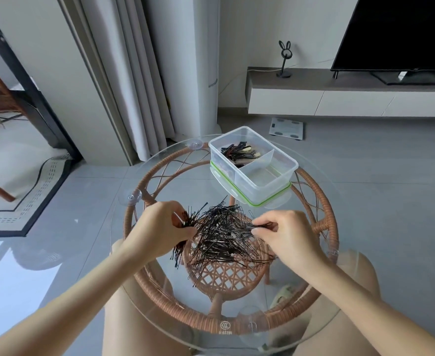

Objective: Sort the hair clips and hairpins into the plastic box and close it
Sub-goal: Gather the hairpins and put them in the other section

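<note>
I'm sitting in my living room at home: a television (pixel 401 34) on a low media console (pixel 339 98), long curtains (pixel 134 86), a rug (pixel 31 191), bathroom scales (pixel 286 129) on the tiled floor (pixel 365 176).

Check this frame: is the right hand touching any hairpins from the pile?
Touching. The head view shows the right hand pinching black hairpins between thumb and fingertips at the right edge of the hairpin pile on the glass table.

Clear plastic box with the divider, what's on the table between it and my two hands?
In the head view, only the far edge of the loose black hairpin pile; beyond it, bare glass tabletop up to the clear plastic box.
</note>
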A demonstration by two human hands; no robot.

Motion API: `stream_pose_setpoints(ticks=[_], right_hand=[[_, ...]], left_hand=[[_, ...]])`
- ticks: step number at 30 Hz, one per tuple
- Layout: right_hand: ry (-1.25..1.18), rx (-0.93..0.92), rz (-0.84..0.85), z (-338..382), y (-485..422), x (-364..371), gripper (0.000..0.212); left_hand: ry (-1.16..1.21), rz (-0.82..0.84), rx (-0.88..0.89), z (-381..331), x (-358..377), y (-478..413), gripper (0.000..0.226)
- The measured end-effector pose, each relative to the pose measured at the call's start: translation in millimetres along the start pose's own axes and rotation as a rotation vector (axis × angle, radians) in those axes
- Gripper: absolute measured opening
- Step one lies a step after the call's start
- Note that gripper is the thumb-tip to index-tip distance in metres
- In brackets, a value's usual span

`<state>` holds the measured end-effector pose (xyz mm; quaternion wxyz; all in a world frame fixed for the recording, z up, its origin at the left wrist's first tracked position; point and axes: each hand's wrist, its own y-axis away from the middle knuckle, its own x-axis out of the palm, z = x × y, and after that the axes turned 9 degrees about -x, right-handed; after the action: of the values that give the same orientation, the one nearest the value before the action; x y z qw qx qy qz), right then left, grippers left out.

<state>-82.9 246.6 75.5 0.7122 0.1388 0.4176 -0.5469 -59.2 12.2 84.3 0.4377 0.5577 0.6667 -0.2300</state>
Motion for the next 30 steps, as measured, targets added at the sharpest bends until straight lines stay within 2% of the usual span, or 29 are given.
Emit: stream_pose_setpoints(ticks=[10,15,18,21,24,26,30], right_hand=[[-0.310,0.165,-0.091,-3.1,-33.7,-39.4,0.010],[-0.339,0.190,-0.147,-13.7,-84.7,-62.8,0.010],[-0.178,0.242,0.010,-24.9,-124.7,-66.4,0.010],[0.038,0.291,0.258,-34.7,-159.6,-54.2,0.012],[0.120,0.260,0.515,-41.5,-180.5,-33.7,0.017],[0.168,0.219,0.599,-47.4,-186.7,-21.6,0.019],[0.238,0.164,0.649,-58.9,-187.2,-17.6,0.023]], left_hand=[[0.132,0.020,-0.023,-34.1,-15.0,-19.9,0.020],[0.186,0.056,-0.021,-52.6,-17.0,-33.5,0.023],[0.165,0.067,-0.014,-59.2,-18.2,-38.1,0.023],[0.158,0.079,-0.001,-64.4,-19.0,-40.1,0.021],[0.159,0.085,0.019,-72.2,-21.4,-41.2,0.020],[0.149,0.072,0.031,-77.8,-23.3,-43.8,0.021],[0.127,0.071,0.050,-92.1,-24.8,-52.0,0.023]])
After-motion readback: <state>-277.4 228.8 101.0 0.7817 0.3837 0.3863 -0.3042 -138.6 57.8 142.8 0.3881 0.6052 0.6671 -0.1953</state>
